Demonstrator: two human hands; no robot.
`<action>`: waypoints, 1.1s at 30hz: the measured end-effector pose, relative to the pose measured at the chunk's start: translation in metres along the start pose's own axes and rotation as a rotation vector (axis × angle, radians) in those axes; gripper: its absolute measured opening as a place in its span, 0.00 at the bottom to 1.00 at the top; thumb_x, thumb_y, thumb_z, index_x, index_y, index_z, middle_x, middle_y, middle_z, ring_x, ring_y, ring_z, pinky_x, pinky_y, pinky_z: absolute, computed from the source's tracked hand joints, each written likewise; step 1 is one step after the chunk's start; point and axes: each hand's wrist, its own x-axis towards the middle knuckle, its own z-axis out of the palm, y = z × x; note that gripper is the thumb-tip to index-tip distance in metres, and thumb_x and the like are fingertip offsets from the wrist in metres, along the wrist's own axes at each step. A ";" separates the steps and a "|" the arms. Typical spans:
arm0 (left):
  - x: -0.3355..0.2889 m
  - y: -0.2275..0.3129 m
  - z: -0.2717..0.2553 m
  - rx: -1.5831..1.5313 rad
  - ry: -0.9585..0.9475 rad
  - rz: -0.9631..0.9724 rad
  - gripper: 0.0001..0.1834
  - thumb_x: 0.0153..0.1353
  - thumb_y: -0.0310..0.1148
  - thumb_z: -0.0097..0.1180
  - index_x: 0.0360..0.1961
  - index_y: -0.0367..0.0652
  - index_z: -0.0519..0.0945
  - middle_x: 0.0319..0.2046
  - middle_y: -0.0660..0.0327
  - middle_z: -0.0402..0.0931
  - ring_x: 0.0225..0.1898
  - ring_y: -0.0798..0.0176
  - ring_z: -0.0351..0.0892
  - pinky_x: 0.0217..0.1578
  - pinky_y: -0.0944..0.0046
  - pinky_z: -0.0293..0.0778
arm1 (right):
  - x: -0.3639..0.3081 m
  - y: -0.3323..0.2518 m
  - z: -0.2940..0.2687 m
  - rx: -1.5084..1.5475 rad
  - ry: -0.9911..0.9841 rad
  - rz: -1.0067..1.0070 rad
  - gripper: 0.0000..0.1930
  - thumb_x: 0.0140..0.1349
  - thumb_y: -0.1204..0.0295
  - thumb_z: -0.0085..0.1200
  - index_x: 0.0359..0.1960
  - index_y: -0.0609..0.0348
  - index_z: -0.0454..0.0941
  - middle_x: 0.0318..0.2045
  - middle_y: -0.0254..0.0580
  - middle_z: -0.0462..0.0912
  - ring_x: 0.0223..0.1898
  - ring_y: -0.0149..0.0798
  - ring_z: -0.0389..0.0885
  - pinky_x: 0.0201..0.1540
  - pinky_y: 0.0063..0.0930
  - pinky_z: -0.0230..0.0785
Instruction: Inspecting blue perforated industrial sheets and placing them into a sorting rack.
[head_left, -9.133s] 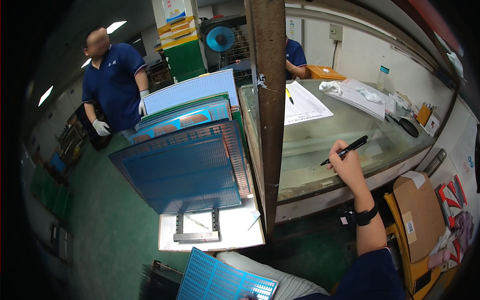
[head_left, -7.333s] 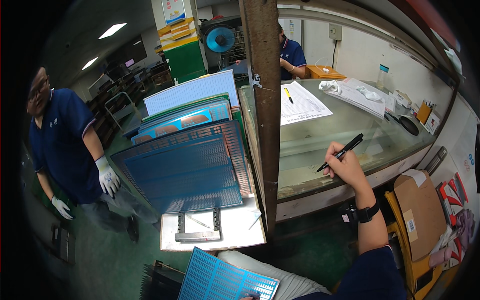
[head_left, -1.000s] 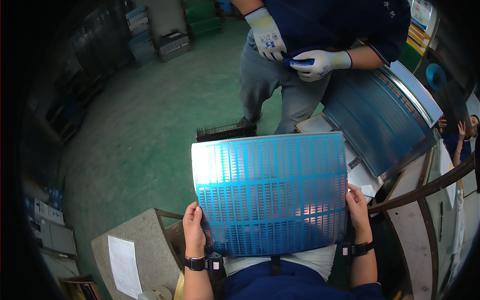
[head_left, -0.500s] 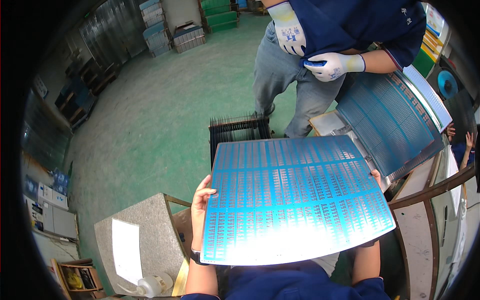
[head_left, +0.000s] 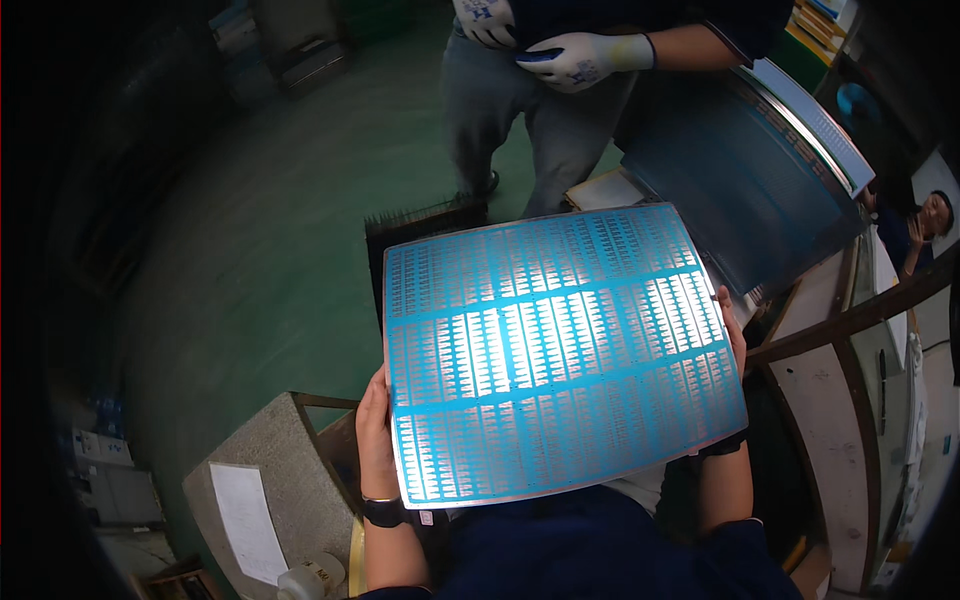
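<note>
Head view: a glossy, patterned blue rectangular panel (head_left: 560, 365); left hand (head_left: 374, 428) and right hand (head_left: 733, 325) grip its opposite side edges, forearms (head_left: 395, 555) extended

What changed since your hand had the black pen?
The right hand let go of the pen and took the blue panel by its right edge; the left hand holds its left edge. The gloved co-worker came closer. The big dark panel stayed put.
</note>
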 end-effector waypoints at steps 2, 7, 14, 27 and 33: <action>0.005 -0.008 -0.010 0.113 -0.135 -0.068 0.21 0.67 0.39 0.47 0.54 0.33 0.69 0.46 0.59 0.74 0.43 0.71 0.74 0.44 0.71 0.71 | -0.007 -0.002 0.011 -0.072 0.076 -0.028 0.14 0.68 0.68 0.40 0.53 0.56 0.65 0.42 0.43 0.77 0.43 0.34 0.80 0.40 0.23 0.78; -0.004 -0.012 -0.018 0.212 -0.072 -0.014 0.20 0.67 0.36 0.46 0.54 0.33 0.67 0.45 0.58 0.74 0.43 0.66 0.74 0.45 0.67 0.70 | 0.005 0.005 -0.018 -0.030 0.116 0.078 0.17 0.67 0.68 0.42 0.56 0.59 0.62 0.45 0.43 0.76 0.42 0.31 0.79 0.42 0.21 0.75; -0.007 -0.008 0.000 0.255 -0.003 -0.074 0.24 0.66 0.38 0.48 0.57 0.34 0.65 0.47 0.57 0.73 0.46 0.65 0.72 0.49 0.65 0.69 | 0.006 -0.010 -0.047 0.007 0.038 0.112 0.17 0.68 0.70 0.38 0.56 0.64 0.63 0.44 0.44 0.75 0.36 0.27 0.80 0.34 0.16 0.77; -0.017 0.025 0.039 0.954 -0.027 -0.137 0.32 0.64 0.47 0.48 0.59 0.30 0.63 0.57 0.45 0.64 0.55 0.51 0.66 0.56 0.56 0.62 | -0.021 -0.038 -0.045 -0.753 -0.012 0.284 0.23 0.69 0.61 0.38 0.59 0.63 0.65 0.51 0.46 0.74 0.51 0.34 0.75 0.51 0.25 0.69; -0.001 0.018 0.010 0.513 -0.320 -0.197 0.26 0.64 0.39 0.51 0.56 0.30 0.66 0.48 0.51 0.73 0.47 0.58 0.73 0.50 0.62 0.68 | -0.020 -0.038 -0.080 -0.565 -0.027 0.349 0.20 0.68 0.69 0.41 0.60 0.64 0.63 0.49 0.43 0.74 0.48 0.32 0.74 0.51 0.27 0.68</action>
